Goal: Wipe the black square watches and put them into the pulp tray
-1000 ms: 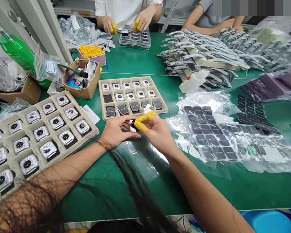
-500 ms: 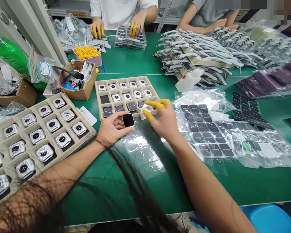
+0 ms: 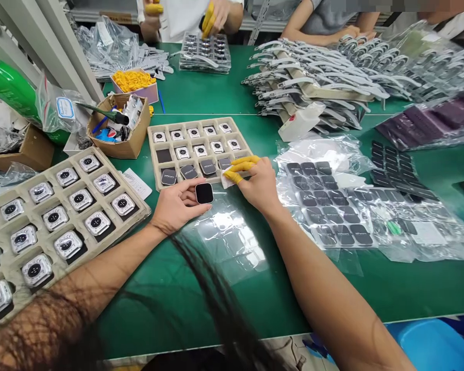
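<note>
My left hand [image 3: 177, 206] grips a smartwatch case [image 3: 204, 193] by its edges, its black screen facing up. To the right of it, my right hand [image 3: 255, 180], with yellow finger cots, pinches a small white cloth [image 3: 227, 180]. The cloth is apart from the watch, by the front right corner of the beige compartment tray [image 3: 152, 172]. Watch cases lie back-up in that tray's two rear rows, apart from one slot with only a dark pad. Dark printed squares fill visible slots of its front row; my right hand hides its end.
A larger tray [image 3: 74, 164] of watch cases stands at left, beneath my forearm. Behind are a cardboard box [image 3: 133, 139] and yellow finger cots [image 3: 133, 81]. Right lie sheets of dark stickers [image 3: 328, 206] and piled straps [image 3: 313, 77]. A co-worker's hands [image 3: 216, 18] work opposite.
My right hand has come down slightly, its yellow-covered fingers closing more around the cloth. My left hand keeps the watch case nearly in place. The co-worker's hand at upper left has lifted.
</note>
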A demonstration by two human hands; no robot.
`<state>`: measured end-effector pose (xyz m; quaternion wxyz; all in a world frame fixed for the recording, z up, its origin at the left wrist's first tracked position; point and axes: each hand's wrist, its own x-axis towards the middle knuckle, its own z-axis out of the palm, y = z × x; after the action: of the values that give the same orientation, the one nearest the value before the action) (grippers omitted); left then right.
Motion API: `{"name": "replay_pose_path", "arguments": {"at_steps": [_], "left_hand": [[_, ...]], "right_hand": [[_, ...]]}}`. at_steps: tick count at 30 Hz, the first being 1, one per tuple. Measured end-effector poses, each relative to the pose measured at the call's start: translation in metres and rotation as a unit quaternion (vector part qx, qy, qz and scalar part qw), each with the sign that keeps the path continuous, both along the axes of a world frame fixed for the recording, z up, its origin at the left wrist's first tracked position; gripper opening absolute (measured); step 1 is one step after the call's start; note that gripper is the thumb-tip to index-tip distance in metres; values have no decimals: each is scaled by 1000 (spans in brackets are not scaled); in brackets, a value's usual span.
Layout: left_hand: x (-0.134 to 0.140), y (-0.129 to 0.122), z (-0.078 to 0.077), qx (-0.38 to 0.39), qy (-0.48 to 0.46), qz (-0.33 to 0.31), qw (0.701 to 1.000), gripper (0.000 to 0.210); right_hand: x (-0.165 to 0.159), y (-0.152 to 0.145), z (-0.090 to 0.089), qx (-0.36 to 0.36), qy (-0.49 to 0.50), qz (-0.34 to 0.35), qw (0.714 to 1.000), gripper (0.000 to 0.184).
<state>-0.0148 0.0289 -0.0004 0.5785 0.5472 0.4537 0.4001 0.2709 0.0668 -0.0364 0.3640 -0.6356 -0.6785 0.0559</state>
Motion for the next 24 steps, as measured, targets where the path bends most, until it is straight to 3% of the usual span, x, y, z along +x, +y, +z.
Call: {"name": "replay_pose_path", "arguments": {"at_steps": [3, 5, 8, 10, 13, 16, 19, 24], "left_hand": [[-1, 0, -1, 5, 7, -3, 1000, 73], [0, 0, -1, 7, 5, -8, 1000, 71], [0, 0, -1, 13, -2, -9, 1000, 68], [0, 0, -1, 16, -2, -6, 1000, 67], [0, -1, -1, 16, 7, -2, 1000, 68], [0, -1, -1, 11, 12, -4, 1000, 67], [1, 0, -2, 9, 12, -14, 1000, 65], [0, 1, -5, 4, 21, -14, 1000, 65]], "right_hand": [[10, 0, 1, 28, 34, -45, 998, 11], [10, -3, 3, 41, 29, -36, 998, 11], [2, -1, 4, -11, -4, 5, 1000, 12], [0, 1, 5, -47, -2, -15, 999, 8], [6, -7, 10, 2, 47, -55, 997, 14], [0, -28, 15, 58, 49, 58, 995, 18], [-24, -45, 17, 36, -21, 195, 980, 20], [-46, -51, 15, 56, -37, 236, 969, 10]]}}
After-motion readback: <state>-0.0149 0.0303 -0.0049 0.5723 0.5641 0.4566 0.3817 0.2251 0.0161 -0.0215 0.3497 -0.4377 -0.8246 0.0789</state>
